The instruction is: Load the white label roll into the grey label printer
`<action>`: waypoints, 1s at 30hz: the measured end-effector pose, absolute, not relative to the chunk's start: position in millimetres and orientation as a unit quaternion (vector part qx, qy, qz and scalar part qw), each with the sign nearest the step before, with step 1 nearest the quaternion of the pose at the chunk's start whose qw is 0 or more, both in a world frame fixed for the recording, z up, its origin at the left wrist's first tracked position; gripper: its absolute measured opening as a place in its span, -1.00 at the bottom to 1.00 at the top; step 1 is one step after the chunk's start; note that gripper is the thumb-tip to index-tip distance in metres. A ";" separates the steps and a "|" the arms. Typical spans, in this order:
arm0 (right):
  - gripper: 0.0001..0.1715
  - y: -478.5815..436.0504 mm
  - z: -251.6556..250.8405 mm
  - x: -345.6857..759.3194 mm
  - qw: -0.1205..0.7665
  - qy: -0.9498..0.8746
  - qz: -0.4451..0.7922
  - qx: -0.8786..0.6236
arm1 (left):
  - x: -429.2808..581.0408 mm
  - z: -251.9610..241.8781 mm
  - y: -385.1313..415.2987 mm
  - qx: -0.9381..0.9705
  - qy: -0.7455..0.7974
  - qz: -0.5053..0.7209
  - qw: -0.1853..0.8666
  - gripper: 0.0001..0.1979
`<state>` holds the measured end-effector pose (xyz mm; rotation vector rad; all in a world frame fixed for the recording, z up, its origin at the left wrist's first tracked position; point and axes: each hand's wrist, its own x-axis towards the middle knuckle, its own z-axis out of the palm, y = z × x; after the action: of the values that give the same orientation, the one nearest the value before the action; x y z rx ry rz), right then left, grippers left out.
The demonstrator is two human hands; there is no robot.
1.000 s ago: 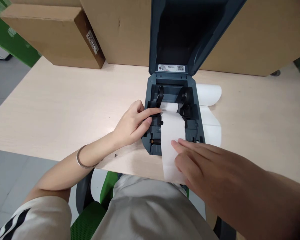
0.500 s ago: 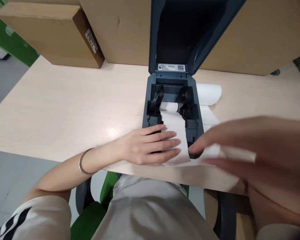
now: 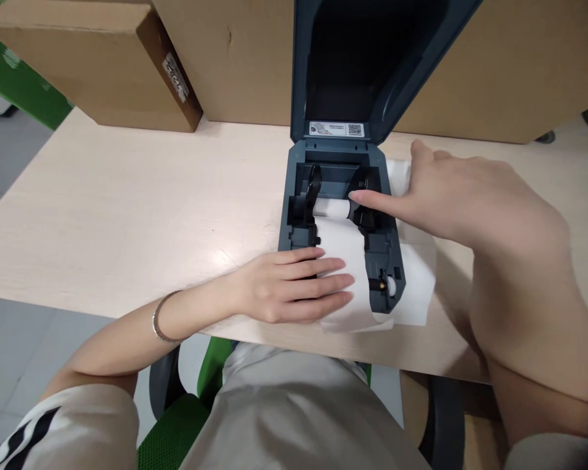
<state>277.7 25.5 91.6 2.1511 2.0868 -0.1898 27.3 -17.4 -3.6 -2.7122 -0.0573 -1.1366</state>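
Observation:
A dark blue-grey label printer (image 3: 288,202) stands on the table with its lid (image 3: 301,72) raised. Inside it a small white paper roll (image 3: 332,208) sits between two black holders, and its paper strip (image 3: 342,240) runs forward over the front. My left hand (image 3: 289,285) lies flat with outstretched fingers on that strip near the printer's front. Over the printer's right side reaches my right hand (image 3: 475,199); its thumb points at the right roll holder (image 3: 365,212), and I cannot tell whether it touches. The other fingers are apart from the thumb and partly hidden.
Loose white paper (image 3: 416,281) lies on the table right of the printer. A cardboard box (image 3: 78,72) stands at the back left, and a large brown board (image 3: 245,65) rises behind the printer. The table's front edge (image 3: 421,356) is close to my body.
My right hand has moved away from the printer's front right corner, up and back to the roll holder. That uncovers a white gear at the front right. My left hand stays in place.

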 end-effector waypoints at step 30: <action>-0.10 32.6 90.0 276.7 0.104 0.716 -0.083 0.686 | 28.0 -3.8 -14.6 -0.912 -0.015 -0.397 0.105 -0.91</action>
<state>276.7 32.6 90.0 2.0221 2.1109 -0.2445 28.0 -14.6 -3.8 -2.6869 -0.0431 -1.1708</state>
